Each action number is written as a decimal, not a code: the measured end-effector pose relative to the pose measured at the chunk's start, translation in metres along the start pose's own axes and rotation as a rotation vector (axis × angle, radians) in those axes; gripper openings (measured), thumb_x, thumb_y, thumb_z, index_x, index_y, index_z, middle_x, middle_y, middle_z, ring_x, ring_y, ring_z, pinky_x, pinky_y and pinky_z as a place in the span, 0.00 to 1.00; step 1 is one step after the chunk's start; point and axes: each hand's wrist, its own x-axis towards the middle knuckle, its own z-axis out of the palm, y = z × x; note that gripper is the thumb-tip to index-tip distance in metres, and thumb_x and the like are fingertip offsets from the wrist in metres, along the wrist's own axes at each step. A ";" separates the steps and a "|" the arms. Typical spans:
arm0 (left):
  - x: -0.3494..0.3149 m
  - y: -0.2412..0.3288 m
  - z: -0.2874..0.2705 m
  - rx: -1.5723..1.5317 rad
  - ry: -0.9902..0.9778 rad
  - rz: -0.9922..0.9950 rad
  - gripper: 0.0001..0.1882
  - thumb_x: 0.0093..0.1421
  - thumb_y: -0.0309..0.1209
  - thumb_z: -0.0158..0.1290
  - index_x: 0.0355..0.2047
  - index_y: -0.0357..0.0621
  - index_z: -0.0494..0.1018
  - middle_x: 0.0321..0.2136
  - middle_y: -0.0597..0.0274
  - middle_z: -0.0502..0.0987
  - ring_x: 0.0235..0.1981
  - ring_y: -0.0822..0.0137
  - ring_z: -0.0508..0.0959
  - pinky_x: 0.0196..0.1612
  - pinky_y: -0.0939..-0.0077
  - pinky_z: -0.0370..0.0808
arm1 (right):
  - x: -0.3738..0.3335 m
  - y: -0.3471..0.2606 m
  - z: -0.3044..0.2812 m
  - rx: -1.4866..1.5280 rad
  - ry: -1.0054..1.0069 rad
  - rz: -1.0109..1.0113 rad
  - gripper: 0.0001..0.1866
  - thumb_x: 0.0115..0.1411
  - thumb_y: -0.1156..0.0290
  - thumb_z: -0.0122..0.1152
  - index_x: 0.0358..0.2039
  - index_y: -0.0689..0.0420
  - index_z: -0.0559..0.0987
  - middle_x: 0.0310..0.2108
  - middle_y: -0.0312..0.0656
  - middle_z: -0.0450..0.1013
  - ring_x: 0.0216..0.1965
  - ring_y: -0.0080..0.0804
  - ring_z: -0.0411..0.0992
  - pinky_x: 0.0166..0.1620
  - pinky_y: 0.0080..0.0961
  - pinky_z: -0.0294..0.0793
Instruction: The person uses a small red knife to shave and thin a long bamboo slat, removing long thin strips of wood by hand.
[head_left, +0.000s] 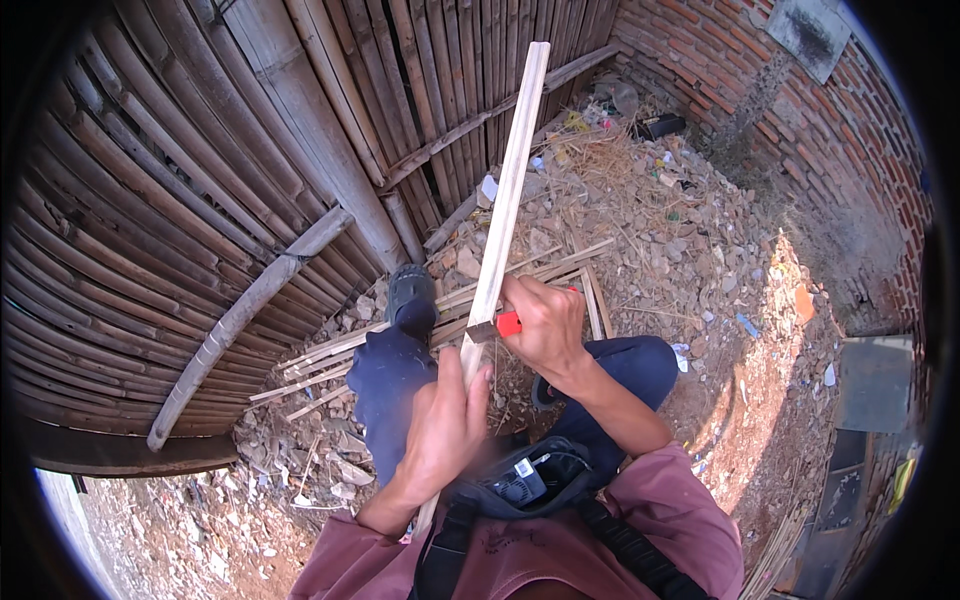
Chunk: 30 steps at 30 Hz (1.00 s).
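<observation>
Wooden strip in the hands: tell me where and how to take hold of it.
Probably best: grip the wooden strip near its lower end, coming from the left, as the left hand does. It is narrow enough to wrap, its long far end sticks out free, and the right hand has the red-handled tool across it higher up.

Stony ground spans the frame's middle. Thin wooden strips lie centre-left, dry straw upper centre.

1 head-worn view — facing steeply down.
</observation>
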 end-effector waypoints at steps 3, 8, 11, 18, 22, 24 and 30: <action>0.000 -0.001 0.000 0.021 0.011 0.011 0.13 0.74 0.31 0.53 0.43 0.35 0.62 0.19 0.34 0.75 0.25 0.27 0.77 0.24 0.41 0.67 | 0.002 -0.001 0.001 0.002 0.007 -0.004 0.07 0.55 0.67 0.67 0.32 0.56 0.82 0.21 0.43 0.74 0.20 0.47 0.75 0.23 0.41 0.70; -0.001 -0.005 0.003 0.057 0.036 0.040 0.13 0.74 0.31 0.53 0.43 0.34 0.62 0.18 0.34 0.74 0.24 0.27 0.76 0.23 0.40 0.66 | 0.005 0.007 0.005 -0.012 0.020 0.023 0.08 0.53 0.68 0.67 0.32 0.57 0.81 0.21 0.44 0.74 0.21 0.49 0.76 0.24 0.43 0.71; -0.001 -0.006 0.001 0.032 0.034 0.033 0.13 0.74 0.31 0.53 0.42 0.34 0.62 0.18 0.34 0.74 0.24 0.26 0.76 0.23 0.39 0.66 | 0.005 0.008 0.008 -0.003 0.030 0.002 0.11 0.50 0.69 0.68 0.34 0.55 0.81 0.22 0.44 0.74 0.21 0.50 0.77 0.24 0.44 0.72; -0.002 -0.001 -0.001 0.097 -0.021 -0.006 0.11 0.75 0.29 0.50 0.43 0.34 0.62 0.19 0.36 0.73 0.23 0.32 0.77 0.24 0.47 0.66 | 0.019 0.024 0.008 -0.056 0.050 0.130 0.07 0.50 0.73 0.65 0.32 0.57 0.80 0.22 0.48 0.76 0.21 0.53 0.76 0.25 0.46 0.72; -0.020 -0.009 0.005 0.097 -0.082 -0.012 0.11 0.75 0.29 0.51 0.42 0.34 0.61 0.17 0.37 0.72 0.22 0.31 0.76 0.23 0.46 0.66 | 0.039 0.050 0.002 -0.121 0.150 0.151 0.05 0.49 0.77 0.60 0.29 0.58 0.79 0.20 0.51 0.75 0.22 0.57 0.76 0.27 0.51 0.71; -0.020 -0.014 0.005 0.080 -0.047 -0.004 0.11 0.75 0.29 0.51 0.41 0.35 0.61 0.17 0.38 0.72 0.22 0.31 0.76 0.23 0.46 0.66 | 0.042 0.052 0.002 -0.098 0.085 0.164 0.07 0.48 0.78 0.58 0.30 0.59 0.79 0.20 0.54 0.75 0.24 0.60 0.76 0.29 0.53 0.72; -0.026 -0.015 0.001 0.104 -0.090 -0.001 0.11 0.75 0.29 0.50 0.41 0.35 0.61 0.17 0.38 0.72 0.22 0.31 0.76 0.24 0.44 0.66 | 0.069 0.080 0.003 -0.145 0.105 0.196 0.07 0.50 0.78 0.57 0.30 0.59 0.81 0.22 0.58 0.76 0.28 0.63 0.78 0.32 0.56 0.74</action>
